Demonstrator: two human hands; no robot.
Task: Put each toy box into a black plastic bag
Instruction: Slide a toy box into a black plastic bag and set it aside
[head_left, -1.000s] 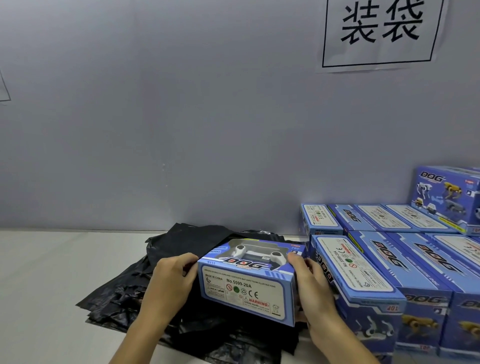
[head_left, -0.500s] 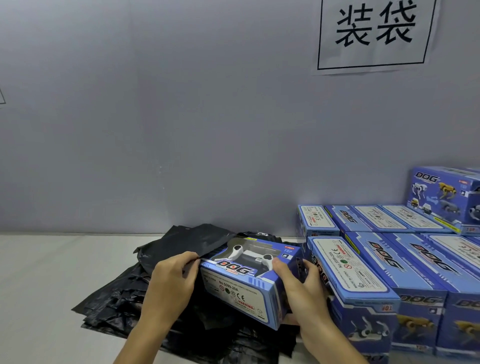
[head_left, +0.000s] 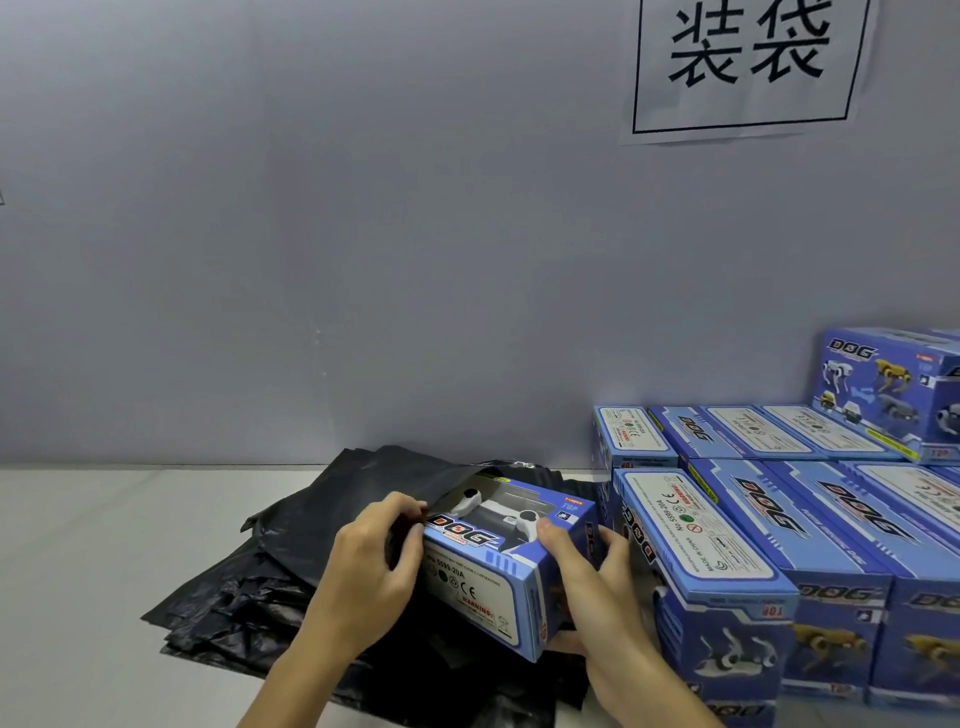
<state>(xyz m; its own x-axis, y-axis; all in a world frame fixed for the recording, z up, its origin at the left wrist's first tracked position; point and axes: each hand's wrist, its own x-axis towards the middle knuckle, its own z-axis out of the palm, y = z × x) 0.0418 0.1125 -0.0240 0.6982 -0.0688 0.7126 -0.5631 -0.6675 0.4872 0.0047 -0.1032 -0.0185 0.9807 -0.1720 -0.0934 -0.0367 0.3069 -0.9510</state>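
Now the person is bagging a toy dog box, lower centre.
Left hand is pinching the limp black bag's mouth; right hand is gripping the light, stiff carton's end.

place: packing station in a warehouse or workshop | evidence: rows of identical blue toy boxes stacked right | pile of black plastic bags on pale bench | printed paper sign on bare grey wall
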